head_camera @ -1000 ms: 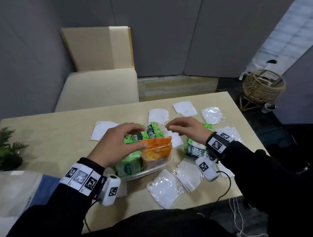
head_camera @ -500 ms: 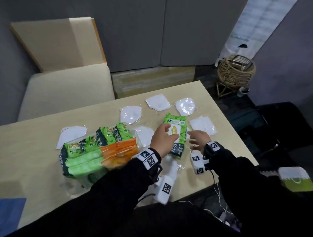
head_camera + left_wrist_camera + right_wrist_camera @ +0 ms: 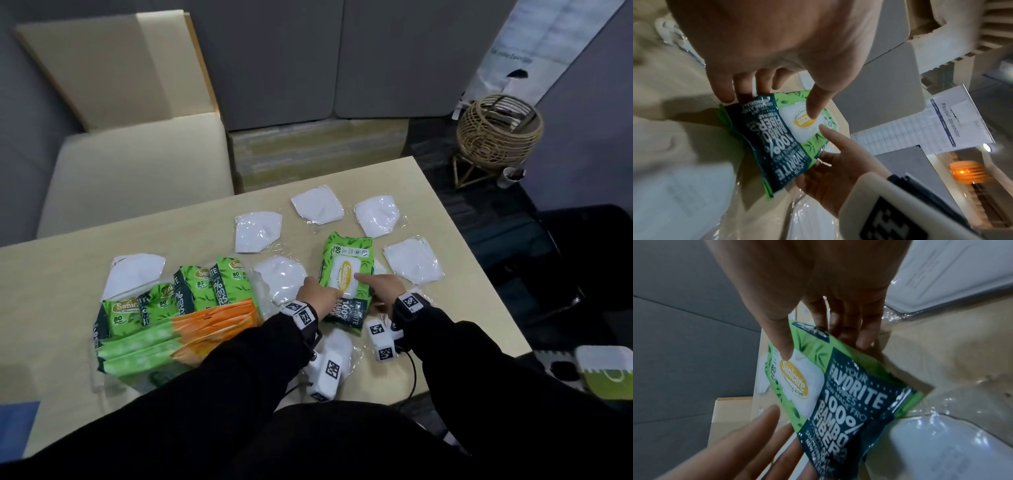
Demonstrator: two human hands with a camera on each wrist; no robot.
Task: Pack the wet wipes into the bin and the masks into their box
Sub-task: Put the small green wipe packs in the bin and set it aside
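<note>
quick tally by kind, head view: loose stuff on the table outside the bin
loose wet wipes pack: 1
wrapped white masks in plain view: 6
total: 7 (further masks are partly hidden and not counted)

Left hand [image 3: 777, 48], right hand [image 3: 830, 175] pinch wipes pack [image 3: 777, 138]; masks blurred, probably.

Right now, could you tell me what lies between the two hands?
The wipes pack lies between the left hand and right hand, each gripping a side; the head view shows it.
</note>
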